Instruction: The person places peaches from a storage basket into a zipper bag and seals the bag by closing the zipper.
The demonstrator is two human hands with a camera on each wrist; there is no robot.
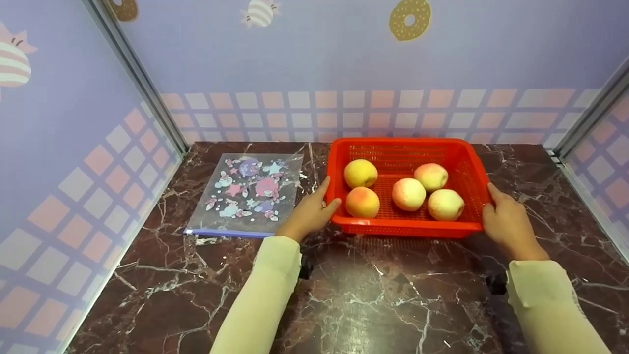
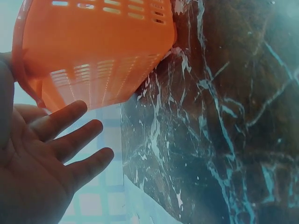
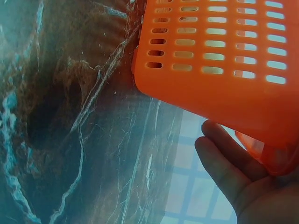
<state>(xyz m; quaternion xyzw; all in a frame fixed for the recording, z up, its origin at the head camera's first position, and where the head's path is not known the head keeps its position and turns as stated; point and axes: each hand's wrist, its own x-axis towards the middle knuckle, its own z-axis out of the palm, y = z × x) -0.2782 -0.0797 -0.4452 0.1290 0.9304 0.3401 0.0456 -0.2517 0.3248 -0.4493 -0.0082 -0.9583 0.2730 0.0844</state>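
A red plastic basket [image 1: 410, 229] with slotted walls is at the back of the table, right of the middle. Several round yellow and pink fruits, peach-like, lie inside it, among them a yellow one [image 1: 360, 173] and an orange one [image 1: 362, 202]. My left hand [image 1: 310, 211] pinches the basket's left rim; the left wrist view shows its other fingers [image 2: 77, 144] spread straight beside the wall. At the opposite end my right hand [image 1: 511, 223] holds the right rim, its fingers [image 3: 224, 158] beneath the rim in the right wrist view. Whether the basket's base touches the table is unclear.
Left of the basket lies a flat clear zip bag [image 1: 245, 191] with cartoon prints and a blue slider edge, close to my left wrist. The dark marbled table [image 1: 373, 295] is bordered by patterned panels [image 1: 295, 59] at the back and both sides.
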